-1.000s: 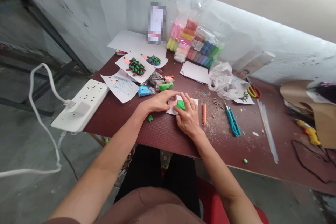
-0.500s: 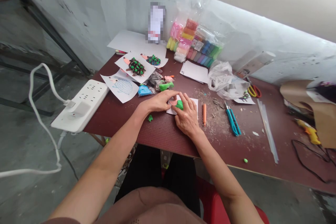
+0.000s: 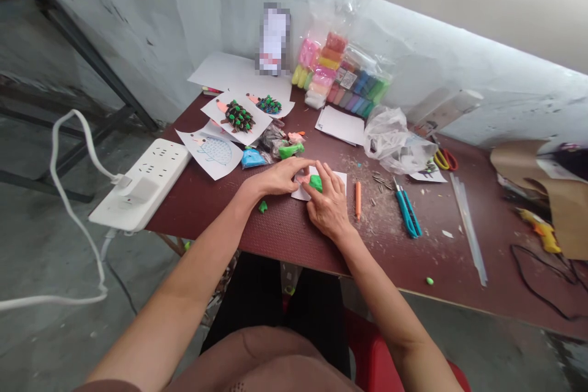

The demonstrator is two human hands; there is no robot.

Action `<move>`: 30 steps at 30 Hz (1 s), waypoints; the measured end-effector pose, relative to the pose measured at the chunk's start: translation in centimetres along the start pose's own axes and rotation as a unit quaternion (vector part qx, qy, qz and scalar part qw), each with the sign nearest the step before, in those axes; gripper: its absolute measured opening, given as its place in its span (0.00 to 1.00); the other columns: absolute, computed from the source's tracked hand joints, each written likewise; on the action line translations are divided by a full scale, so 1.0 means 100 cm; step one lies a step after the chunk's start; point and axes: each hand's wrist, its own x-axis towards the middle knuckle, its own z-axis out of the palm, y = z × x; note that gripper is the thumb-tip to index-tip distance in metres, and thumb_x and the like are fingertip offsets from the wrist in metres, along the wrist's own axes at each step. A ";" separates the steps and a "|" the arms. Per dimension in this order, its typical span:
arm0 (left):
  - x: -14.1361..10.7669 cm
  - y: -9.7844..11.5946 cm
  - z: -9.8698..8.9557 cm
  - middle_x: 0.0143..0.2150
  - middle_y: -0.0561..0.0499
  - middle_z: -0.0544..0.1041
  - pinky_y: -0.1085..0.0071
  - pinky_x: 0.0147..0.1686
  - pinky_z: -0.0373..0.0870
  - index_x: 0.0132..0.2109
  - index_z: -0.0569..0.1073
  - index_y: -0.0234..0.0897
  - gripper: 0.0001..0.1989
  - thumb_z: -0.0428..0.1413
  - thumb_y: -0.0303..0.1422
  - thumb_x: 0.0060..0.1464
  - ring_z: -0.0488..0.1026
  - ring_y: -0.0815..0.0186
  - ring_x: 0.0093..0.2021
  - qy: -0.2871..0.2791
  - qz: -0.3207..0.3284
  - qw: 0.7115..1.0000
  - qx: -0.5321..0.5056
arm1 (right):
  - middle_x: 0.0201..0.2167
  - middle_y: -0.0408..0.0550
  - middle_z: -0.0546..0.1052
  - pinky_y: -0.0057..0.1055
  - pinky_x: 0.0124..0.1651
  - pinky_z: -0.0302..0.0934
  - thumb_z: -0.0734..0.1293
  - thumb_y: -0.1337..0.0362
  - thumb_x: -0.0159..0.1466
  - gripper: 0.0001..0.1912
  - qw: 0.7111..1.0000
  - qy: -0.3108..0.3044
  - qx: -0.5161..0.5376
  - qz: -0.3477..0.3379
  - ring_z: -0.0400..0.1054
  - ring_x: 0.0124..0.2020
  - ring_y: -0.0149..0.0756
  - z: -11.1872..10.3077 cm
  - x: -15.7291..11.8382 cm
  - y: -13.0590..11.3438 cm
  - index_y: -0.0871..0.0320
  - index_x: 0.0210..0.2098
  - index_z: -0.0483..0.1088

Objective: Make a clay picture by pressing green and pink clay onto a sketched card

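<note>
Two hands, left (image 3: 274, 177) and right (image 3: 327, 208), press soft clay (image 3: 315, 183) on paper (image 3: 339, 187).

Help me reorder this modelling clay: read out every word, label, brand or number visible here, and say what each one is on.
No text can be read in this view.
Pixelated upright card: blurred out, unreadable.
Small white label on the clay bag: too small to read.
Pale carton against the wall: any printing is too small to read.
</note>
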 end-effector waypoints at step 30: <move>-0.001 0.000 -0.001 0.56 0.41 0.78 0.59 0.59 0.70 0.68 0.68 0.31 0.39 0.51 0.17 0.46 0.74 0.60 0.54 -0.007 -0.014 1.000 -0.013 | 0.76 0.50 0.60 0.54 0.72 0.51 0.65 0.71 0.67 0.18 0.999 0.033 -0.034 -0.006 0.52 0.75 0.49 -0.002 -0.001 0.006 0.50 0.53 0.78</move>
